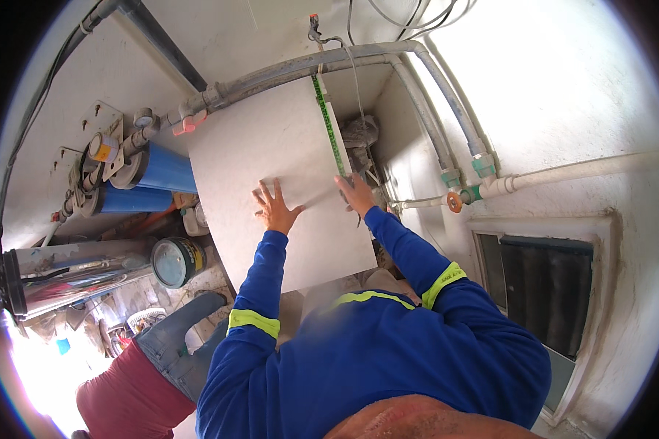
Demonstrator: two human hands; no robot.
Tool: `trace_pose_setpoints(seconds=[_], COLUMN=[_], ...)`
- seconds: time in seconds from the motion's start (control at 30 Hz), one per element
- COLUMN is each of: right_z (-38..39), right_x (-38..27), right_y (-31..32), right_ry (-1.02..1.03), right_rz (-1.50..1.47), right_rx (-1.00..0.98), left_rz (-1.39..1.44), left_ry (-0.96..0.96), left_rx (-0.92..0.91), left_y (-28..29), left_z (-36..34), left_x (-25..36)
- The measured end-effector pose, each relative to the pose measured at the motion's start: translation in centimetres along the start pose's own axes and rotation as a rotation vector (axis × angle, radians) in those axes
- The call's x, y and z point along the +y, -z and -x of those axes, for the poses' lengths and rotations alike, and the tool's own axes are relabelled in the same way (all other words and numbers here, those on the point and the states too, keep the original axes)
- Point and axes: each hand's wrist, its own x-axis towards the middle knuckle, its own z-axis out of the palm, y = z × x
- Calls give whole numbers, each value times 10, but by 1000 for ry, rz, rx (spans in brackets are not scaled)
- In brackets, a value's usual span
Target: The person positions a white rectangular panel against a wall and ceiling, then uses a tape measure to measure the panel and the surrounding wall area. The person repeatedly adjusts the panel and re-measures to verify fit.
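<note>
A large white board lies in front of me, its far edge by the grey pipes. My left hand presses flat on its middle, fingers spread. Near the board's right edge, my right hand is closed around what looks like a tape measure; its case is mostly hidden under the fingers. From there the green tape blade with black markings runs along the right side to the far edge. A dark strap-like piece hangs below the right hand.
Grey pipes cross behind the board, with a red-handled valve at left. Blue filter housings and a paint can stand left. Another person in a maroon top bends at lower left. A valve with an orange handwheel sits right.
</note>
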Motion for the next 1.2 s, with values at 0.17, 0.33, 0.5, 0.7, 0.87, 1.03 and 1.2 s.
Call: trace_pose_setpoints(seconds=[0.17, 0.33, 0.5, 0.7, 0.87, 1.03, 1.2], right_z=[-5, -8, -13, -7, -24, -69, -15], right_x=[-7, -2, 0, -14, 11, 74, 92], right_y=[9, 10, 12, 12, 9, -6, 45], right_ry=[-29, -35, -54, -73, -53, 500, 27], right_rz=[19, 5, 26, 25, -26, 210, 131], right_rx=[-60, -69, -66, -90, -89, -30, -438], left_rz=[-20, -21, -22, -16, -32, 8, 91], left_ry=[5, 0, 3, 7, 12, -145, 44], left_rx=[-10, -15, -17, -20, -10, 116, -59], left_y=[5, 5, 6, 11, -6, -36, -33], left_z=[0, 0, 0, 1, -2, -10, -16], left_x=[3, 3, 3, 6, -4, -28, -22])
